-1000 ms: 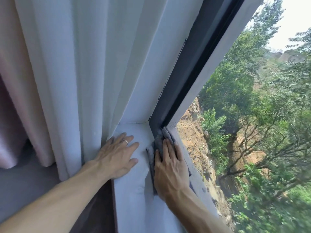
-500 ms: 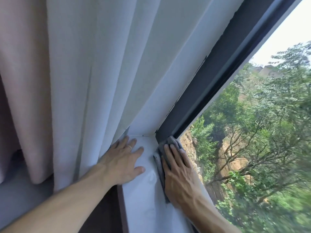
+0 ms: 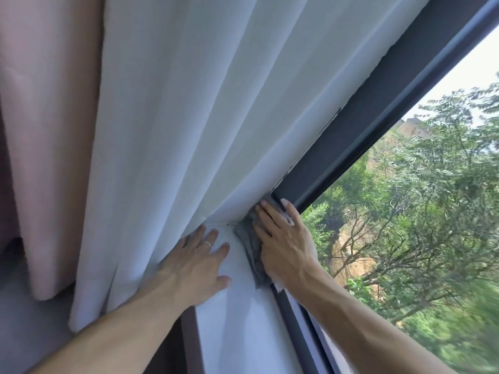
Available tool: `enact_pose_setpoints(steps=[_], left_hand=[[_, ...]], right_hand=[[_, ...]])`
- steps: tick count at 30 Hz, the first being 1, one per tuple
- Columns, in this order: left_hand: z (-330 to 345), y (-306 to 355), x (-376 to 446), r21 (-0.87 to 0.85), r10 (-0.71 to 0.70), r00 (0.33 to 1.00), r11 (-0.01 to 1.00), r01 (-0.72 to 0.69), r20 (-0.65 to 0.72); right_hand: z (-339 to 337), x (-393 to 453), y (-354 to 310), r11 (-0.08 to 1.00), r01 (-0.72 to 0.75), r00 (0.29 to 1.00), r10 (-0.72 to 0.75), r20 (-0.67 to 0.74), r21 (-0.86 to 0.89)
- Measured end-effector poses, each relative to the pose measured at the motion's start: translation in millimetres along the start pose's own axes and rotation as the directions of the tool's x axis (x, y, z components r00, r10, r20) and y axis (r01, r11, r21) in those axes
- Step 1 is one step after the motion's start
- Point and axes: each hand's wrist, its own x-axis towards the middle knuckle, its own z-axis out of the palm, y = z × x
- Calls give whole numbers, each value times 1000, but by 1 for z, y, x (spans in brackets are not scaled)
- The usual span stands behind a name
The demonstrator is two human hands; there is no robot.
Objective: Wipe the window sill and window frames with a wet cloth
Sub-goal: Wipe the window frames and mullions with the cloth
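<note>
Grey cloth (image 3: 252,242) higher, right hand (image 3: 286,240) pressing frame (image 3: 351,147)

The right hand (image 3: 286,238) and grey cloth (image 3: 252,244) now sit further into the corner, fingertips reaching the dark window frame (image 3: 351,155); a second ago they lay lower on the sill.

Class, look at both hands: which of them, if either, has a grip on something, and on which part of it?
Neither grips. The right hand presses the grey wet cloth flat into the frame corner, covering its window-side part. The left hand rests flat on the white window sill.
</note>
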Motion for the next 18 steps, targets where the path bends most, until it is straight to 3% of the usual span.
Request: enact_pose_setpoints(steps=[4,10,14,18], left_hand=[[0,0,1,17,12,1000,1000,-11,-24],[4,2,-1,-3,11,999,1000,-11,-38],[1,7,0,-15,3,1000,1000,-3,-27],[0,11,-1,27,38,998,999,-37,-45]], right_hand=[[-9,-12,22,993,-73,997,70,-29,-94],[-9,-4,25,970,202,974,-184,132,-134],[-27,-13,62,989,18,999,-13,33,-145],[-11,-13,18,997,65,990,-59,126,-40]])
